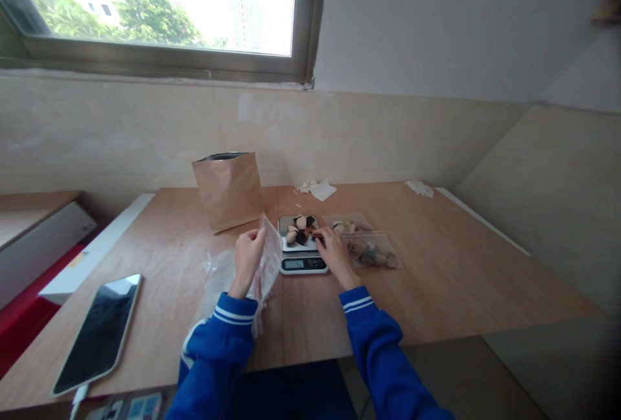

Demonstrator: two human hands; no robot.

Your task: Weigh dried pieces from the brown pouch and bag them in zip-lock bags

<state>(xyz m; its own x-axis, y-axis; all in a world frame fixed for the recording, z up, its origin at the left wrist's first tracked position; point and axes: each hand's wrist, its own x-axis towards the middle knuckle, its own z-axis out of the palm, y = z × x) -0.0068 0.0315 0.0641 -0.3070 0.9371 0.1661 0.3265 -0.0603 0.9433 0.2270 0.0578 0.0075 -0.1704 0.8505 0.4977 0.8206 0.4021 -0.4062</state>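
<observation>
My left hand [250, 255] is closed in a pinch on the edge of a clear plastic zip bag [272, 258], which hangs open to the right of the fingers. A small digital kitchen scale [304, 265] stands just right of the bag. On its plate lies a heap of dried pieces [301, 231], some pale and some black, possibly dried mushrooms. My right hand [334, 248] reaches over the plate's right side, its fingertips together at a dark dried piece at the heap's edge. Whether that piece is lifted cannot be made out.
Two filled clear bags [373, 252] lie right of the scale. More clear bags [218, 277] lie under my left wrist. A brown paper pouch [228, 193] stands open behind. A tablet [99, 329] with a cable lies at left; torn white paper [323, 190] lies by the wall.
</observation>
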